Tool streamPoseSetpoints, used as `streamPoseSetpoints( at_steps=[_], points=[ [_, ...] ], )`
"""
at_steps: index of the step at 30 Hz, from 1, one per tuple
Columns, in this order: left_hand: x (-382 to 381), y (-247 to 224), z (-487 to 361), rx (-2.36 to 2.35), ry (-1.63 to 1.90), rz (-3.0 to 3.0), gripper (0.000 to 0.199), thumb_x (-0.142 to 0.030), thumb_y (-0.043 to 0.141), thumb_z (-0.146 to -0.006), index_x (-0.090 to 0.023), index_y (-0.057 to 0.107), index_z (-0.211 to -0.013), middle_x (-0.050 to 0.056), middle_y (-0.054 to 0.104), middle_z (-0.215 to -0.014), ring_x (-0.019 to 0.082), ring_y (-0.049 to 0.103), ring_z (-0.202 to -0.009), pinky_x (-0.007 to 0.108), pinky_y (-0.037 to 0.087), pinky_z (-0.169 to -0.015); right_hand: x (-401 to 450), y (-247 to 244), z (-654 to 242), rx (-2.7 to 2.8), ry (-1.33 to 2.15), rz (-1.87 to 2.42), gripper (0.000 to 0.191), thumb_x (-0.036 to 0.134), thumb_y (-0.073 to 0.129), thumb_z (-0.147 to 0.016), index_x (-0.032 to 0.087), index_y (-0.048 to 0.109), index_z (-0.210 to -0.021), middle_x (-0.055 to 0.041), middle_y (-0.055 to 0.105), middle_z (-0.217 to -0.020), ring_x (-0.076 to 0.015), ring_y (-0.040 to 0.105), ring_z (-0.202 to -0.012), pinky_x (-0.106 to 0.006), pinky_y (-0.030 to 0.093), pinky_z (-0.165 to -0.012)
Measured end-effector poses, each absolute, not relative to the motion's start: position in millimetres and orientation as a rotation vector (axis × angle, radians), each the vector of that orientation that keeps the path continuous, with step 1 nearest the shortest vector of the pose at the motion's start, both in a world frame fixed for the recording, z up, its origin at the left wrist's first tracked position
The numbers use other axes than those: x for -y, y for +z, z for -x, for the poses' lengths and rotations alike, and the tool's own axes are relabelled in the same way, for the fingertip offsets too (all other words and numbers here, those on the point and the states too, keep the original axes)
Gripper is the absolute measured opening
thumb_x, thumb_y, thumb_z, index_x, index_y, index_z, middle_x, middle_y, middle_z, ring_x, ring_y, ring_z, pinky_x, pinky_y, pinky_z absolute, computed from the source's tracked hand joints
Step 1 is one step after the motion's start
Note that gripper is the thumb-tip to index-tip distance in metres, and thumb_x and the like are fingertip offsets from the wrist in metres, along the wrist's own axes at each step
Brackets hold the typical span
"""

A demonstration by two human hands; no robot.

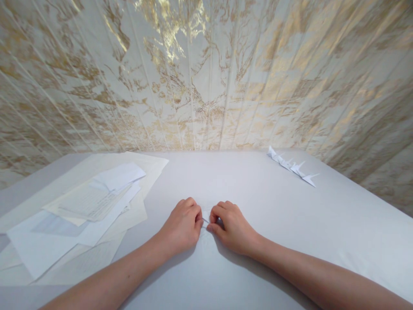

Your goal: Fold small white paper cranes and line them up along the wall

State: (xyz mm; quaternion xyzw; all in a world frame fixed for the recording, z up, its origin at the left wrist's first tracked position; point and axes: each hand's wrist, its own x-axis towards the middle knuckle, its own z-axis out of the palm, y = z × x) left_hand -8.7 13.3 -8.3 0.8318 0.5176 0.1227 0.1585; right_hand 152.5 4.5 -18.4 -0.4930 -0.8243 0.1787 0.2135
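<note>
Paper piece (205,221); hands (202,221) nearly meeting, fingers curled; forearms angled inward

Indoor spot, looking most like a room in a home; room type isn't showing clearly. Backdrop (180,86) is carrying a gold-and-white ornamental pattern and running up behind the table and round its right side; can't tell if it's wallpaper or cloth. That decor is reading domestic, not lab or workshop. Plain white tabletop (290,245) is butting up close to it. Loose papers (135,211) are lying at left, some bearing faint print; small folded white paper shapes (297,168) are sitting far right, so it's serving as a desk or craft surface.
</note>
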Motion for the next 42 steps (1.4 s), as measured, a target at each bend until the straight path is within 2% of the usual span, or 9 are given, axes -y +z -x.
streamPoseSetpoints(
  at_steps=[4, 13, 17, 21, 29, 35, 39, 42],
  points=[
    [-14.8, -8.3, 9.5, -1.493, 0.332, -2.346, 0.008, -0.011, 0.049, -0.072, -0.018, 0.046, -0.07, 0.004, 0.051, -0.079, 0.019, 0.047, -0.079, 0.032, 0.038, -0.072, -4.5, -17.6, -152.6, 2.303, 0.499, 1.37, 0.009, 0.017, 0.065, -0.072, 0.017, 0.056, -0.071, -0.0011, 0.057, -0.073, -0.0158, 0.049, -0.076, -0.028, 0.032, -0.07],
    [-25.8, -4.9, 18.3, -1.373, 0.265, -2.313, 0.014, -0.006, 0.048, -0.067, -0.019, 0.045, -0.073, 0.002, 0.052, -0.08, 0.017, 0.048, -0.08, 0.029, 0.037, -0.072, -4.5, -16.4, -152.8, 2.312, 0.515, 1.366, 0.007, 0.017, 0.064, -0.073, 0.018, 0.057, -0.076, -0.0015, 0.057, -0.077, -0.016, 0.049, -0.078, -0.029, 0.032, -0.072],
    [-26.3, -6.5, 15.6, -1.431, 0.328, -2.279, 0.005, -0.017, 0.051, -0.071, -0.019, 0.046, -0.072, 0.001, 0.052, -0.074, 0.017, 0.049, -0.075, 0.029, 0.037, -0.068, -4.1, -15.2, -152.6, 2.312, 0.531, 1.368, 0.004, 0.017, 0.062, -0.074, 0.018, 0.059, -0.076, -0.002, 0.058, -0.077, -0.0164, 0.049, -0.079, -0.029, 0.033, -0.073],
    [-23.5, -11.6, 9.0, -1.544, 0.417, -2.314, 0.013, -0.025, 0.057, -0.07, -0.019, 0.046, -0.072, 0.001, 0.053, -0.074, 0.018, 0.049, -0.073, 0.029, 0.037, -0.067, -4.7, -16.2, -152.5, 2.297, 0.524, 1.373, 0.004, 0.018, 0.062, -0.073, 0.017, 0.059, -0.076, -0.0023, 0.057, -0.077, -0.0168, 0.049, -0.079, -0.029, 0.033, -0.073],
    [-25.9, -14.5, 7.4, -1.594, 0.429, -2.256, 0.017, -0.02, 0.06, -0.069, -0.02, 0.045, -0.076, 0.0, 0.054, -0.073, 0.017, 0.051, -0.071, 0.027, 0.036, -0.063, -4.1, -17.1, -152.1, 2.293, 0.503, 1.383, 0.008, 0.017, 0.062, -0.073, 0.017, 0.057, -0.079, -0.0029, 0.059, -0.079, -0.0176, 0.049, -0.078, -0.03, 0.034, -0.071],
    [-29.4, -11.2, 12.8, -1.546, 0.413, -2.212, 0.014, -0.014, 0.057, -0.069, -0.02, 0.045, -0.074, -0.002, 0.052, -0.069, 0.015, 0.051, -0.067, 0.025, 0.037, -0.062, -3.3, -18.1, -153.4, 2.309, 0.496, 1.343, 0.02, 0.019, 0.062, -0.074, 0.018, 0.059, -0.094, -0.0033, 0.06, -0.081, -0.0178, 0.051, -0.079, -0.031, 0.035, -0.073],
    [-33.9, -6.4, 25.2, -1.463, 0.393, -2.174, 0.011, -0.01, 0.048, -0.073, -0.019, 0.05, -0.079, -0.001, 0.057, -0.072, 0.014, 0.054, -0.069, 0.025, 0.041, -0.065, -1.1, -18.5, -155.5, 2.401, 0.36, 1.295, 0.015, 0.021, 0.06, -0.078, 0.019, 0.063, -0.092, -0.0057, 0.06, -0.083, -0.0182, 0.051, -0.08, -0.031, 0.035, -0.072],
    [-28.1, 2.3, 32.6, -1.431, 0.403, -2.252, 0.017, -0.015, 0.045, -0.076, -0.018, 0.055, -0.09, 0.005, 0.063, -0.089, 0.017, 0.057, -0.084, 0.03, 0.042, -0.079, 1.0, -17.6, -156.3, 2.48, 0.234, 1.276, 0.012, 0.022, 0.057, -0.08, 0.02, 0.065, -0.088, -0.006, 0.06, -0.082, -0.018, 0.05, -0.079, -0.031, 0.035, -0.071]
  ],
)
